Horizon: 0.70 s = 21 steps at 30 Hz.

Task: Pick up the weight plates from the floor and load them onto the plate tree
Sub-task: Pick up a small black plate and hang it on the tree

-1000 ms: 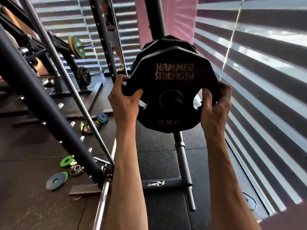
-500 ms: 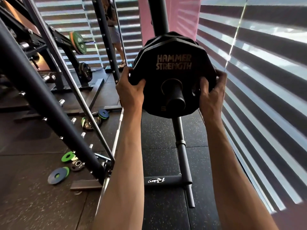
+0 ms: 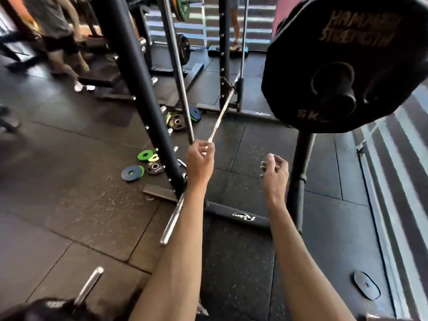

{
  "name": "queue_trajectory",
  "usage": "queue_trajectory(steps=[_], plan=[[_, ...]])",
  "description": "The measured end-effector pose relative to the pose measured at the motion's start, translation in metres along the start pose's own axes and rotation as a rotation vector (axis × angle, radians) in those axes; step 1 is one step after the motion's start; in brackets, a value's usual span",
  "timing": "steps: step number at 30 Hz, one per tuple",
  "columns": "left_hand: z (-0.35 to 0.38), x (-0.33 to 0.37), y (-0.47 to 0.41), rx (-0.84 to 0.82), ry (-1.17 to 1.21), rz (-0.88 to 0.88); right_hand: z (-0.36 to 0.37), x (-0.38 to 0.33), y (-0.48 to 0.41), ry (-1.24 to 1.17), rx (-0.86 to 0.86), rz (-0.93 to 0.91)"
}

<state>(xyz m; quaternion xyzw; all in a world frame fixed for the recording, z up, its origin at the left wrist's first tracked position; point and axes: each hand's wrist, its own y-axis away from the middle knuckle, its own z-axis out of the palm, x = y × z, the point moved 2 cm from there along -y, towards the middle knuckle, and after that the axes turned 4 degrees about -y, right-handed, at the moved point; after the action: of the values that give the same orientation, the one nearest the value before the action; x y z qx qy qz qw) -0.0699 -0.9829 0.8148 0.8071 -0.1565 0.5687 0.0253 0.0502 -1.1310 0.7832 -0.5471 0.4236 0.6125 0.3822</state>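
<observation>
A black 5 kg Hammer Strength plate (image 3: 342,54) hangs on a peg of the plate tree (image 3: 297,172) at the upper right. Both my hands are off it, lowered in front of me with loosely curled, empty fingers: my left hand (image 3: 200,164) near the rack post, my right hand (image 3: 274,172) just left of the tree's upright. Small plates lie on the floor by the rack: a blue one (image 3: 132,173), a green one (image 3: 146,155), a small black one (image 3: 154,167), and further back a black plate (image 3: 176,122) beside a blue-green one (image 3: 195,113).
A black squat rack post (image 3: 136,89) stands to the left, with a chrome barbell (image 3: 172,220) lying on the floor under it. Another bar end (image 3: 89,286) sticks up at the bottom left. People stand at the back. A striped wall runs along the right.
The plate slid fully onto the peg and both hands let go and dropped. My view swung left and down toward the floor plates.
</observation>
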Motion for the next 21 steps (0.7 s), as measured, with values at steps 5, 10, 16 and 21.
queue_trajectory(steps=[5, 10, 16, 21], plan=[[-0.085, -0.112, -0.006, 0.057, -0.098, -0.289, 0.126, 0.062, 0.036, 0.216, -0.354, 0.102], [-0.175, -0.206, -0.033, 0.140, -0.063, -0.484, 0.262, 0.122, 0.086, 0.418, -0.671, 0.139], [-0.280, -0.293, -0.085, 0.162, -0.143, -0.612, 0.409, 0.172, 0.146, 0.660, -0.908, 0.132], [-0.349, -0.330, -0.126, 0.073, -0.212, -0.702, 0.511, 0.209, 0.169, 0.820, -1.018, 0.119]])
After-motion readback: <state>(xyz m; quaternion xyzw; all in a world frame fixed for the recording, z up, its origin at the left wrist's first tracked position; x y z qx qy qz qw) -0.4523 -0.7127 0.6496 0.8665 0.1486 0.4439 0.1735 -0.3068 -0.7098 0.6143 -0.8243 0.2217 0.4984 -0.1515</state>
